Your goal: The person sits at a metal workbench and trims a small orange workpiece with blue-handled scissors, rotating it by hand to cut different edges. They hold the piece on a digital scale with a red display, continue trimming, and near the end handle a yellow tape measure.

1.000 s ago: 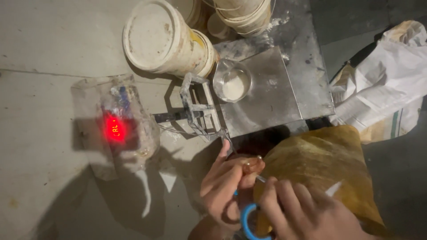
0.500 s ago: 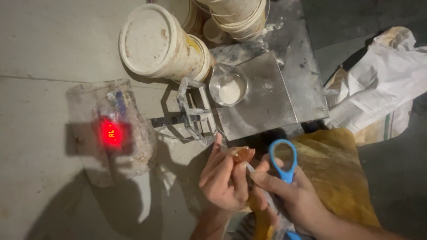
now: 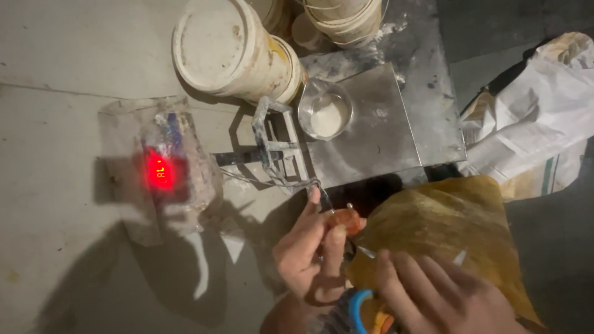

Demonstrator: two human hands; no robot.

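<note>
Scissors [image 3: 359, 303] with one blue handle loop showing sit low in the frame, under the right hand [image 3: 439, 297], whose fingers curl over them. One left hand [image 3: 312, 250] pinches a small orange piece [image 3: 346, 219] beside one yellow sack [image 3: 445, 235]. One glass beaker [image 3: 325, 110] stands on one metal scale plate [image 3: 377, 133]; one white bucket [image 3: 232, 49] lies nearby

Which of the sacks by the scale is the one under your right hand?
The yellow-brown sack: the right hand rests on it. The white sack lies farther off, untouched, beside the metal scale platform.
</note>
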